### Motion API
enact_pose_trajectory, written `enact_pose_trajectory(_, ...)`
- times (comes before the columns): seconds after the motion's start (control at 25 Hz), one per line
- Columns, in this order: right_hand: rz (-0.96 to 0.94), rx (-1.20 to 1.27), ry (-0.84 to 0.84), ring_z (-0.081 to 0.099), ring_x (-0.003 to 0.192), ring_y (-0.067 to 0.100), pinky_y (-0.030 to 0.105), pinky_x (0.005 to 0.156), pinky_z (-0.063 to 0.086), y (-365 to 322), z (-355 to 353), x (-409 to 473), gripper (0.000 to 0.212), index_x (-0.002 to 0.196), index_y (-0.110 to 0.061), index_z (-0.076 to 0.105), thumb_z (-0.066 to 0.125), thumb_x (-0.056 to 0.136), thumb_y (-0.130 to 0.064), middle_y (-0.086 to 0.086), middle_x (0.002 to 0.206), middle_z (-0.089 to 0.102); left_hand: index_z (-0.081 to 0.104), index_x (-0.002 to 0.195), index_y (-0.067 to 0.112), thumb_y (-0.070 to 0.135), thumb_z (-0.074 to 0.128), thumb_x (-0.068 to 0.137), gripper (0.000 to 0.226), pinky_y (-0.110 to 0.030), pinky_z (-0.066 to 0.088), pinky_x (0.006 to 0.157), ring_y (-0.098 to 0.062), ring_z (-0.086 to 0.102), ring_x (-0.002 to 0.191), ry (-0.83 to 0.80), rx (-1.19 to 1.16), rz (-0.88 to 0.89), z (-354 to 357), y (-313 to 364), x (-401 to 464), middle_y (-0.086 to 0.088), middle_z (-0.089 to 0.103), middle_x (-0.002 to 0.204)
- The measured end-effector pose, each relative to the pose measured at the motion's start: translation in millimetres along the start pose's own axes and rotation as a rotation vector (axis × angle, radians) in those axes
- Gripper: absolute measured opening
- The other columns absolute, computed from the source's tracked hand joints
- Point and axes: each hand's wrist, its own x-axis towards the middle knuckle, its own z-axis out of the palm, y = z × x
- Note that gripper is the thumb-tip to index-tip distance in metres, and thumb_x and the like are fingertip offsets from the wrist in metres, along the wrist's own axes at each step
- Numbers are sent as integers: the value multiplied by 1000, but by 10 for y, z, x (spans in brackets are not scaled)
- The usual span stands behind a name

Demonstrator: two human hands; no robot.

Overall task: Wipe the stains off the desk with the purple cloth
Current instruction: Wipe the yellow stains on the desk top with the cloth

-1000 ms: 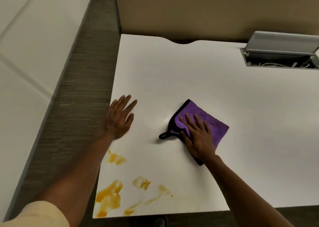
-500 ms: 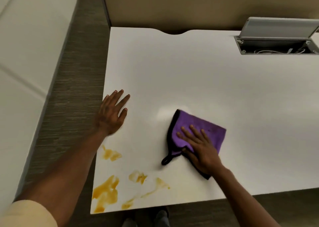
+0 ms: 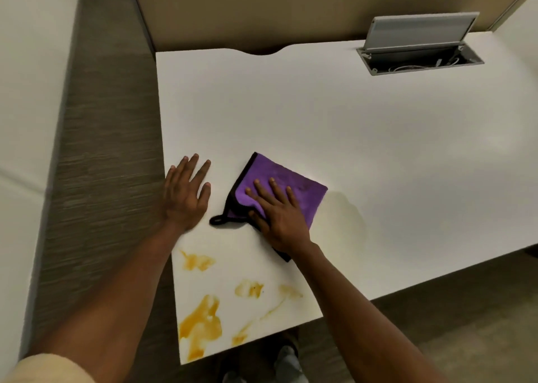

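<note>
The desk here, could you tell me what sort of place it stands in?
Probably an office cubicle: a white desk, a beige partition behind it, and an open cable hatch with wires inside.

A smooth, faintly glossy white desk (image 3: 320, 126) is seen; the cloth (image 3: 294, 187) is soft, matt purple fabric; the hatch (image 3: 419, 30) looks brushed metal.

Count taken at the desk (image 3: 334, 126): one desk. One purple cloth (image 3: 286, 189), folded, with one black loop (image 3: 217, 220) at its corner. Two hands on the surface: one left hand (image 3: 183, 195), one right hand (image 3: 279, 215). Orange stains, four separate patches: one (image 3: 196, 262), a second (image 3: 249, 289), a third (image 3: 201, 327), and one thin streak (image 3: 273, 310). One cable box (image 3: 419, 59) with one raised lid (image 3: 419, 30). Two shoes (image 3: 288, 362) below the edge.
</note>
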Motion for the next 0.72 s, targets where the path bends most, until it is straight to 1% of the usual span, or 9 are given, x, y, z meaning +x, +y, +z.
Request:
enact_pose_trajectory(0.08, 65, 24, 38, 2, 161, 16, 41, 130, -1, 240, -25, -479, 57, 161, -41, 26, 28, 107, -57, -17, 170, 17, 45, 151, 21, 33, 40, 98, 55, -48, 16, 125, -29, 27, 152, -11, -12, -12, 24, -19, -15, -8, 35, 162)
enact_pose_trajectory(0.16, 217, 51, 96, 3, 161, 15, 43, 130, 3, 591, -109, -775, 56, 160, -40, 28, 28, 106, -56, -17, 169, 17, 44, 152, 22, 35, 39, 98, 55, -48, 15, 125, -29, 26, 152, -5, -11, -16, 61, -44, -12, -8, 34, 162)
enact_pose_trajectory(0.28, 479, 39, 166, 7, 161, 19, 48, 130, 6, 891, -251, -625, 52, 160, -36, 32, 38, 109, -46, -11, 171, 22, 44, 152, 24, 35, 39, 98, 56, -50, 17, 124, -30, 28, 151, 12, 22, -5, 122, -91, 17, -9, 36, 161)
enact_pose_trajectory(0.36, 587, 23, 188, 8, 162, 22, 51, 129, 5, 814, -252, -292, 53, 161, -36, 30, 36, 109, -48, -10, 171, 23, 44, 151, 25, 35, 40, 96, 56, -51, 20, 123, -30, 30, 150, 35, 51, -1, 188, -119, 24, -9, 38, 160)
enact_pose_trajectory(0.4, 567, 16, 183, 7, 162, 23, 52, 129, 3, 714, -228, -126, 54, 161, -36, 28, 34, 109, -50, -9, 172, 22, 44, 151, 26, 35, 40, 95, 57, -51, 21, 122, -30, 30, 149, 41, 57, 3, 213, -132, 24, -9, 38, 160)
enact_pose_trajectory(0.44, 500, 6, 164, 6, 162, 24, 52, 129, 2, 583, -179, 13, 55, 162, -36, 26, 32, 109, -52, -9, 172, 21, 44, 151, 26, 35, 40, 95, 57, -51, 22, 122, -30, 31, 149, 42, 61, 9, 226, -143, 25, -9, 39, 160)
enact_pose_trajectory(0.56, 202, 19, 69, 4, 162, 21, 54, 128, 3, 113, -11, 77, 55, 162, -38, 26, 33, 109, -53, -11, 172, 20, 46, 150, 25, 35, 41, 94, 56, -50, 22, 122, -31, 32, 149, 39, 33, 9, 204, -158, 51, -9, 40, 159)
enact_pose_trajectory(0.64, 24, 17, 0, 5, 162, 18, 50, 129, 2, -77, 77, -259, 54, 160, -41, 29, 33, 108, -54, -15, 170, 21, 47, 150, 24, 35, 42, 95, 56, -50, 21, 122, -31, 31, 149, 26, 23, 13, 162, -157, 19, -9, 39, 159)
enact_pose_trajectory(0.72, -100, 29, -40, 7, 161, 13, 42, 130, 1, 10, 101, -742, 53, 158, -44, 34, 32, 107, -57, -19, 169, 23, 46, 151, 24, 36, 41, 96, 56, -50, 20, 123, -30, 29, 150, 11, 24, 17, 140, -158, 20, -8, 38, 160)
